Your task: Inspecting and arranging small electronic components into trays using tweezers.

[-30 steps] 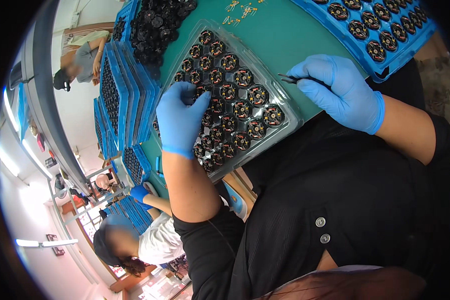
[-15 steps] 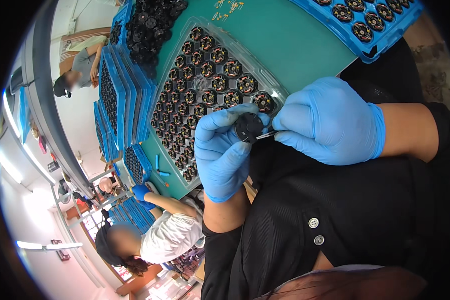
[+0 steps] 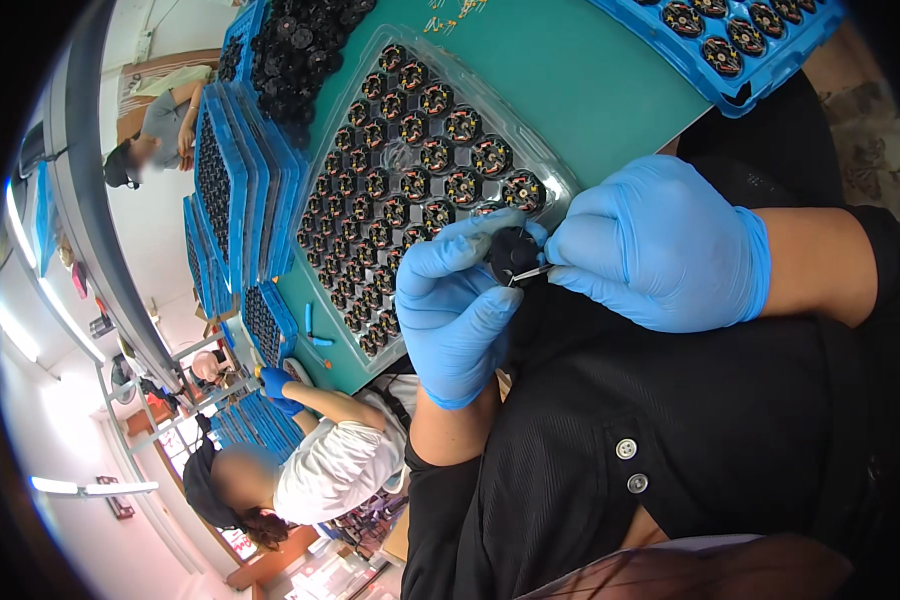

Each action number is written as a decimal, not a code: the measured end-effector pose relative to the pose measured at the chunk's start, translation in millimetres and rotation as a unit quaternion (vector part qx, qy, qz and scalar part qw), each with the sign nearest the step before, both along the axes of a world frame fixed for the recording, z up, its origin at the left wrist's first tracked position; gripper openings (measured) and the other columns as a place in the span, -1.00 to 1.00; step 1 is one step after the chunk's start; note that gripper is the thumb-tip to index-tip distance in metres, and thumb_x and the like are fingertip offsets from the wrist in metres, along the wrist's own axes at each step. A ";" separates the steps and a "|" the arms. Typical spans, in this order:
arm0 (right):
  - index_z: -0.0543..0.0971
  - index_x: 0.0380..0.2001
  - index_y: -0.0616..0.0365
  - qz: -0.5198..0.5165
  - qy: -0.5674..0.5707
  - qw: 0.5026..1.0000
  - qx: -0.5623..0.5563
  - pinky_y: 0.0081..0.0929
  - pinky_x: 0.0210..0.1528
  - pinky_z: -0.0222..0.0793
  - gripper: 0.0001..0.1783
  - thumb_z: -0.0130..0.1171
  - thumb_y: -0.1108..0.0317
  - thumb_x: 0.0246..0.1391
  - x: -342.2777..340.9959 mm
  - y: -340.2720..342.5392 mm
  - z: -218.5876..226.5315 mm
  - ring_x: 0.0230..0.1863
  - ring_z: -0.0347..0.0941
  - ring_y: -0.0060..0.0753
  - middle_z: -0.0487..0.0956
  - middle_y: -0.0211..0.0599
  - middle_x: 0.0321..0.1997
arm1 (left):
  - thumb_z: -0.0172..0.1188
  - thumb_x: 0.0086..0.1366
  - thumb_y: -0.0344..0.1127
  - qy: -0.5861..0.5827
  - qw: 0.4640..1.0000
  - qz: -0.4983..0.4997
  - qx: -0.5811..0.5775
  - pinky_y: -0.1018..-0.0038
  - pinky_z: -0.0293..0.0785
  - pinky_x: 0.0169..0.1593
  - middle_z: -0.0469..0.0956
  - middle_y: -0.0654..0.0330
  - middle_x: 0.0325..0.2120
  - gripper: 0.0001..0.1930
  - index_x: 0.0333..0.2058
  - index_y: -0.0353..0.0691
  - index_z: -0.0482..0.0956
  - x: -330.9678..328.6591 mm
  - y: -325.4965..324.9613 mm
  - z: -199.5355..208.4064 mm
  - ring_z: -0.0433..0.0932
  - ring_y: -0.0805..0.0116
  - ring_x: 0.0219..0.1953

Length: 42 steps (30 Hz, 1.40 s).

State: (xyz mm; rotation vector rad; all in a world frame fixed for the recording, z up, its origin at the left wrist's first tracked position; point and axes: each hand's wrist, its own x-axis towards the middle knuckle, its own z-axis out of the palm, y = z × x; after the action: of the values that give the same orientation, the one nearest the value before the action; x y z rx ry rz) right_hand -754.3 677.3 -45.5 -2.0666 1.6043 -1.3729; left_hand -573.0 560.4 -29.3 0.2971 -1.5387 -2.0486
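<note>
Between the fingers and thumb of my blue-gloved left hand point(image 3: 455, 325) is a round black plastic part point(image 3: 510, 250), held tilted. My right hand point(image 3: 660, 245), also in a blue glove, is closed in a pinch on slim metal tweezers point(image 3: 532, 272); most of their length is hidden by the glove. The metal tips touch the lower right rim of the black part. Just beyond both hands lies a clear plastic tray point(image 3: 476, 88) with rows of round black parts that show copper, red and yellow bits inside.
A blue tray point(image 3: 738, 100) of similar parts stands at the far right. Loose black parts point(image 3: 295, 50) are heaped at the back left, beside stacked blue trays point(image 3: 260, 190). Small orange pieces lie on the green table point(image 3: 560, 90). A co-worker in white point(image 3: 320, 470) sits at left.
My left hand has shifted slightly right, and the black part is now turned more on edge against the tweezer tips. My right hand has hardly moved.
</note>
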 end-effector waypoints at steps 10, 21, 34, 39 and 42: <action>0.50 -0.50 0.10 0.015 -0.046 0.999 -0.020 -0.32 -0.55 0.28 -0.81 0.36 0.40 -0.12 1.7 -0.3 1.6 -0.60 0.40 -0.23 0.42 -0.33 -0.60 | 0.33 0.08 -0.58 -0.015 0.998 0.015 0.066 0.15 0.46 0.12 0.49 -0.21 0.01 -0.57 -0.05 -0.28 0.46 2.5 4.9 1.0 0.56 0.01 0.00; 0.51 -0.47 0.12 0.018 -0.065 0.997 -0.031 -0.30 -0.56 0.27 -0.82 0.35 0.40 -0.13 -2.1 -0.2 0.8 -0.61 0.39 -0.18 0.42 -0.30 -0.61 | 0.32 0.11 -0.54 -0.007 0.995 0.003 0.101 0.16 0.53 0.05 0.49 -0.25 -0.02 -0.56 -0.01 -0.29 0.44 7.8 0.8 3.2 0.57 -0.03 -0.03; 0.53 -0.46 0.07 -0.026 0.070 0.996 -0.047 -0.37 -0.48 0.24 -0.76 0.39 0.35 -0.24 -8.4 1.6 1.8 -0.53 0.40 -0.33 0.46 -0.43 -0.52 | 0.31 0.17 -0.47 -0.013 0.988 -0.050 0.142 0.20 0.58 0.00 0.46 -0.32 -0.02 -0.56 0.04 -0.29 0.43 12.2 -1.3 7.8 0.58 -0.07 -0.07; 0.54 -0.45 0.06 -0.021 0.143 0.988 -0.054 -0.39 -0.49 0.23 -0.81 0.28 0.36 -0.24 -11.8 4.5 4.1 -0.53 0.39 -0.38 0.45 -0.46 -0.54 | 0.29 0.19 -0.46 -0.029 0.988 -0.045 0.142 0.23 0.58 0.00 0.47 -0.31 -0.04 -0.55 0.05 -0.33 0.41 13.6 -0.7 8.8 0.58 -0.06 -0.07; 0.54 -0.44 0.06 -0.019 0.191 0.980 -0.057 -0.39 -0.49 0.23 -0.82 0.22 0.35 -0.24 -13.0 5.9 4.1 -0.52 0.39 -0.39 0.44 -0.47 -0.54 | 0.28 0.20 -0.46 -0.050 0.988 -0.048 0.139 0.23 0.57 0.00 0.48 -0.29 -0.04 -0.55 0.06 -0.38 0.39 14.3 -0.9 8.8 0.58 -0.05 -0.07</action>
State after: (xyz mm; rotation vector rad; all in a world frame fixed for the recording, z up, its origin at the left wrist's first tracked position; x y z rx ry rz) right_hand -767.3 683.3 -41.4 -2.5023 1.7466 -1.1543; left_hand -558.7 559.4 -20.5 0.4452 -1.3454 -2.3603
